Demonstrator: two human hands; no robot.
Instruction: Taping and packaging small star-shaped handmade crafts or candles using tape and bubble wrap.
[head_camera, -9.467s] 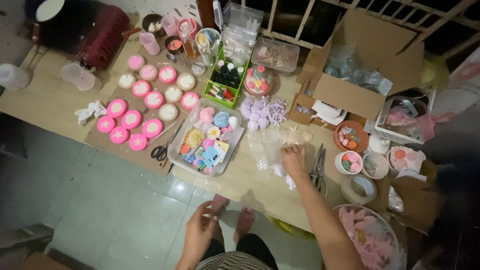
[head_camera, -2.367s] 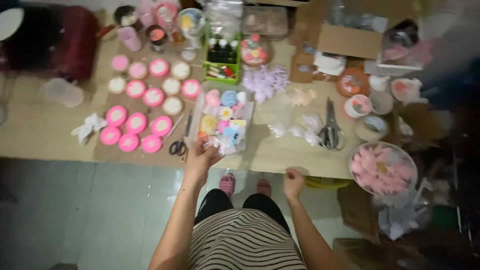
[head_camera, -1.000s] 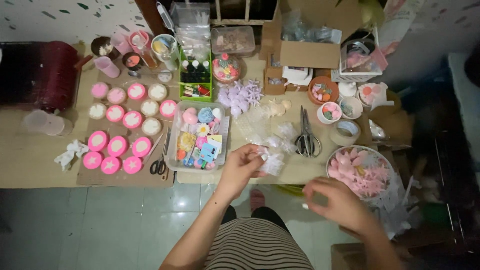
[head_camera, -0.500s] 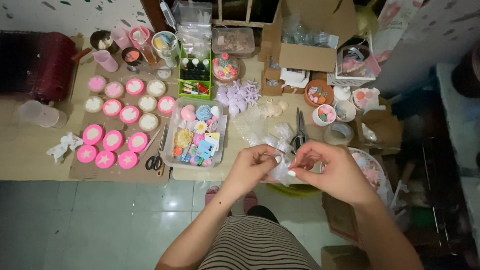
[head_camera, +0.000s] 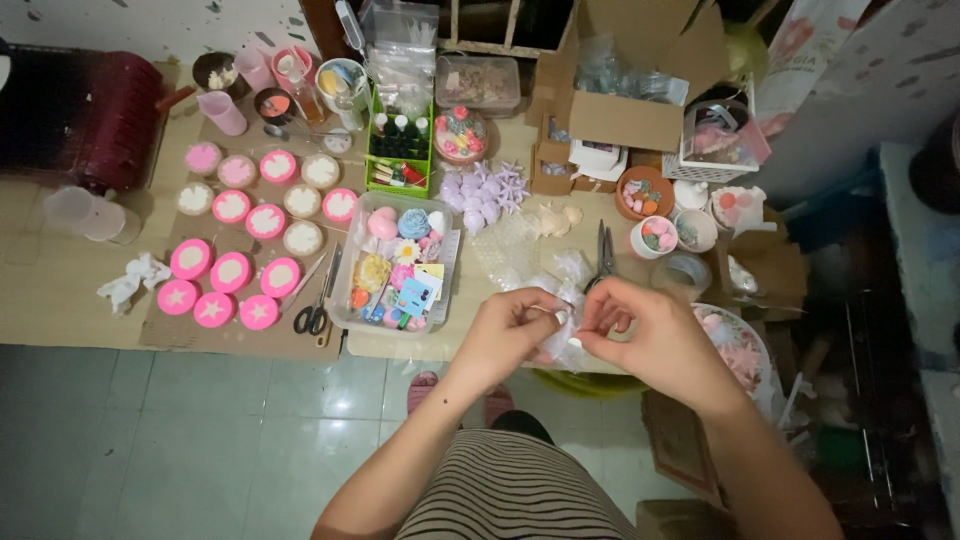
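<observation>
We looked down on the desk (head_camera: 60, 290), a long wooden top crowded with craft goods. Taking the clear plastic tray (head_camera: 345, 305) of mixed coloured pieces as our landmark, the open cardboard box (head_camera: 625, 120) stood well beyond it and off to the right. Left of the tray lay rows of pink and cream round pieces (head_camera: 265, 222) on a brown sheet, and just beside the tray's left wall lay black-handled scissors (head_camera: 312, 318). Behind the tray stood a green rack of small bottles (head_camera: 398, 150), and to the right of the rack was a heap of pale lilac pieces (head_camera: 480, 192).

Right of the tray, at the desk's near edge, we held our two hands together. Our left hand (head_camera: 505, 335) and our right hand (head_camera: 650, 335) met on a small clear plastic bag (head_camera: 568, 325). The fingers (head_camera: 545, 312) of both hands were drawn narrow, pinching the bag between them. The bag was crumpled, and we could not tell what it held. A second pair of scissors (head_camera: 603, 255) lay just beyond our hands.
</observation>
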